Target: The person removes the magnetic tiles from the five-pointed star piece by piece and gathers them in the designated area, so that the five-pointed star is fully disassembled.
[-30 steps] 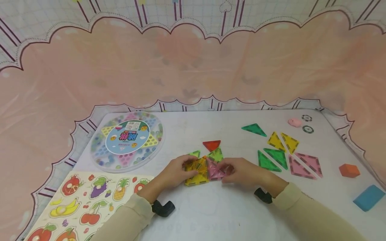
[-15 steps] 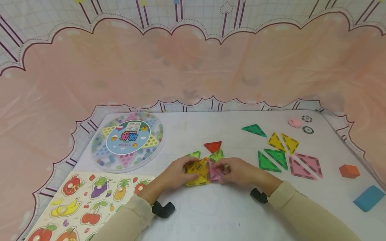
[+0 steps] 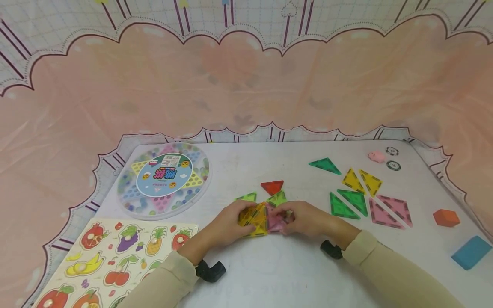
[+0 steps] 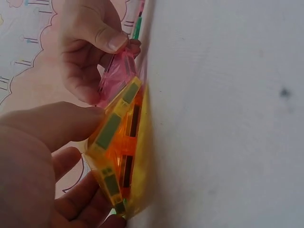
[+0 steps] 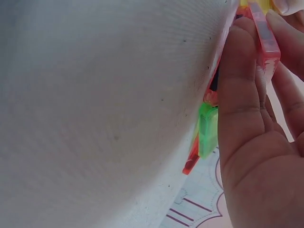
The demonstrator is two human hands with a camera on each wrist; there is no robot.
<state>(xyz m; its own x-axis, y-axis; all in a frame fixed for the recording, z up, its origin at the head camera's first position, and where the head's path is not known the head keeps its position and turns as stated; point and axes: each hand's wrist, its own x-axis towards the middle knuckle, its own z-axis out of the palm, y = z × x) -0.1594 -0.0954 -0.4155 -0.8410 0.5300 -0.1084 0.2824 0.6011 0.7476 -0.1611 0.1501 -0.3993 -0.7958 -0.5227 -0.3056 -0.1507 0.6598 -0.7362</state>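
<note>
My left hand grips translucent yellow magnetic tiles, thumb on the near side and fingers at the far side. In the left wrist view a yellow triangle leans up off the table, with an orange tile behind it. Just right of these, my right hand pinches a pink magnetic tile between thumb and fingers. The right wrist view shows that pink tile tilted up between the fingers. Beyond the hands lie two lime-green triangles and a red triangle, partly overlapped by the work.
Green, yellow and pink triangle tiles lie to the right. Farther right are an orange block, a blue block and a pink pig figure. A round marble game and fruit puzzle board lie left.
My right hand has shifted slightly left, its fingers closer round the pink tile. My left hand has edged right, covering more of the yellow tiles.
</note>
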